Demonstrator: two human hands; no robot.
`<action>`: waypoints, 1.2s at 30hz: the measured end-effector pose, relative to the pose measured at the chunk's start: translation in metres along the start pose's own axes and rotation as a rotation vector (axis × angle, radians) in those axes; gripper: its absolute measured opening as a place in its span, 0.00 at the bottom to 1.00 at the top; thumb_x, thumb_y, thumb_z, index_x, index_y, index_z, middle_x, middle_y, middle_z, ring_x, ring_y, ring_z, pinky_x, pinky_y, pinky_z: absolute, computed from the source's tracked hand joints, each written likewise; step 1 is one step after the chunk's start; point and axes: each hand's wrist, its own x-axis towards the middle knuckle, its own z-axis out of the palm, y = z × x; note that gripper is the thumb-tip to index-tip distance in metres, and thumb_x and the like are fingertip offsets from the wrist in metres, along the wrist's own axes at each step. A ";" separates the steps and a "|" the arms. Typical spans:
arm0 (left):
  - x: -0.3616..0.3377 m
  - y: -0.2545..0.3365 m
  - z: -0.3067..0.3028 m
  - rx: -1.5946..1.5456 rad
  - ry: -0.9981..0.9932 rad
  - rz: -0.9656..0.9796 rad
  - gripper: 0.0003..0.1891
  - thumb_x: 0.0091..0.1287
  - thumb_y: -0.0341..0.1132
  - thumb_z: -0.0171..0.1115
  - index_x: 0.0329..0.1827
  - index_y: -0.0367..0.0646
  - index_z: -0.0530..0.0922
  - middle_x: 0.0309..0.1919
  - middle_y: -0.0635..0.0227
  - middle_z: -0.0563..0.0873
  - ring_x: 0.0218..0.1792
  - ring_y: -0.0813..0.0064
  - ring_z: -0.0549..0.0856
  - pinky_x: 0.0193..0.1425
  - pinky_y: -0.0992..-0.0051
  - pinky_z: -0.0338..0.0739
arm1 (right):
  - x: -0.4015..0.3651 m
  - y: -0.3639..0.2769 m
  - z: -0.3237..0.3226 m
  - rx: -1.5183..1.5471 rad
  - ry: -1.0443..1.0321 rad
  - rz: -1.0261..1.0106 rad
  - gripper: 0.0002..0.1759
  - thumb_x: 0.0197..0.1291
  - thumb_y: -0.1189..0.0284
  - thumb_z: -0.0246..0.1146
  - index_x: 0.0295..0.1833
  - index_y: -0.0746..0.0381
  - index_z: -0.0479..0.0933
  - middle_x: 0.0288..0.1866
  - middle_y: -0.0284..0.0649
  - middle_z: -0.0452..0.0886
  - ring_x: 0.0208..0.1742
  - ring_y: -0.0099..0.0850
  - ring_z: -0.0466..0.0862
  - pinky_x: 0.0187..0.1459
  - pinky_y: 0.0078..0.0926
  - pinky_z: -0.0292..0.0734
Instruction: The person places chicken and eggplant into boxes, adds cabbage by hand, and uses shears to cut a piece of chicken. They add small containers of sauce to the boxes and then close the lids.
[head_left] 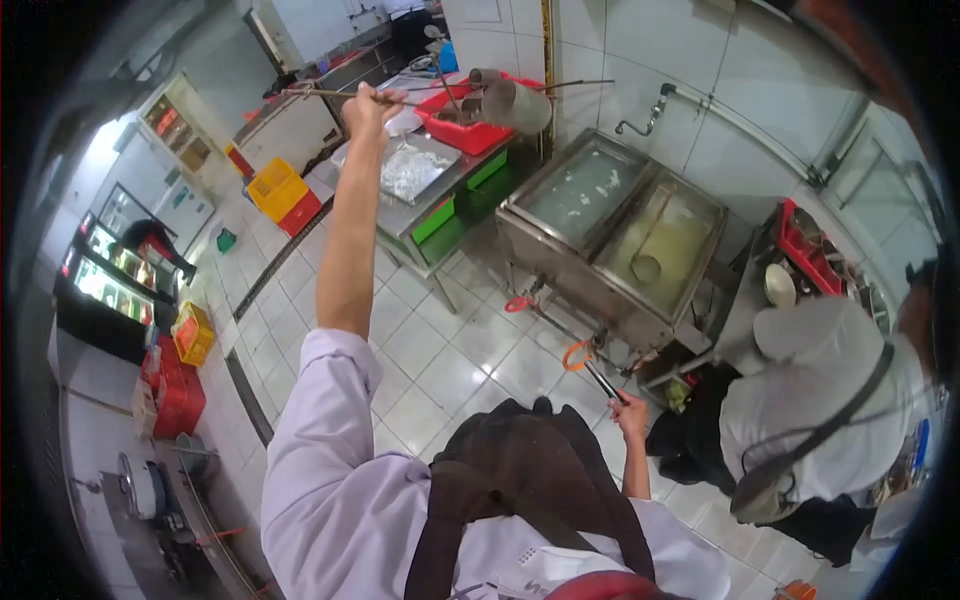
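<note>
My left hand (pixel 368 108) is stretched far forward, its fingers closed round a thin brown stick (pixel 325 93) that lies crosswise in the view. Below it, on a metal table, is a tray (pixel 415 170) of white pieces. My right hand (pixel 630 414) is low, in front of the two-basin metal boiler, and grips a dark rod with a shiny edge (pixel 603 380). The rod's far end points at an orange ring (pixel 577 355) below the boiler. One basin (pixel 590 190) has cloudy water with white bits; the other (pixel 660 245) has yellowish liquid and a ladle (pixel 646 266).
A person in a white top (pixel 820 400) bends close on my right, beside a counter with a red basket (pixel 808 245). A red bin (pixel 460 130) with metal pots stands on the table. Yellow crates (pixel 278 187) and a floor drain (pixel 250 395) are on the left.
</note>
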 end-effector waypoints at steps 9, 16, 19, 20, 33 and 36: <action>0.265 -0.171 0.071 0.703 0.341 0.633 0.27 0.68 0.43 0.44 0.19 0.29 0.79 0.27 0.43 0.84 0.33 0.42 0.82 0.44 0.53 0.73 | 0.112 -0.093 0.071 0.122 0.146 0.034 0.21 0.53 0.80 0.65 0.56 0.66 0.79 0.25 0.35 0.82 0.19 0.19 0.76 0.20 0.18 0.71; 0.292 -0.280 0.065 0.980 0.129 0.323 0.16 0.68 0.37 0.54 0.41 0.26 0.76 0.34 0.41 0.83 0.39 0.42 0.82 0.44 0.52 0.73 | 0.077 -0.077 0.143 0.361 0.348 0.252 0.23 0.53 0.74 0.67 0.56 0.65 0.79 0.26 0.39 0.82 0.18 0.20 0.75 0.19 0.17 0.69; 0.303 -0.287 0.053 0.755 -0.004 0.460 0.21 0.65 0.40 0.59 0.49 0.27 0.72 0.47 0.36 0.79 0.51 0.42 0.77 0.54 0.55 0.69 | 0.114 -0.070 0.180 0.432 0.320 0.332 0.22 0.52 0.79 0.65 0.56 0.65 0.79 0.25 0.37 0.81 0.17 0.21 0.75 0.20 0.19 0.70; 0.294 -0.283 0.050 0.813 -0.019 0.466 0.29 0.65 0.41 0.60 0.59 0.24 0.65 0.61 0.32 0.68 0.65 0.43 0.67 0.67 0.58 0.60 | 0.133 -0.067 0.191 0.305 0.259 0.319 0.21 0.53 0.79 0.65 0.55 0.66 0.79 0.24 0.37 0.81 0.18 0.20 0.75 0.20 0.20 0.70; -0.122 -0.254 0.079 -0.415 -1.390 -0.046 0.06 0.67 0.24 0.51 0.45 0.33 0.68 0.44 0.55 0.74 0.43 0.62 0.77 0.49 0.64 0.76 | -0.093 -0.089 0.334 0.221 1.296 0.602 0.16 0.55 0.71 0.61 0.49 0.61 0.83 0.29 0.39 0.86 0.22 0.24 0.82 0.29 0.26 0.78; -0.217 -0.248 0.044 -0.205 -1.846 -0.128 0.05 0.66 0.21 0.48 0.31 0.36 0.71 0.27 0.64 0.76 0.28 0.72 0.75 0.36 0.72 0.74 | -0.184 -0.069 0.370 0.276 1.534 0.679 0.17 0.53 0.69 0.65 0.49 0.60 0.83 0.28 0.41 0.86 0.20 0.25 0.80 0.29 0.26 0.77</action>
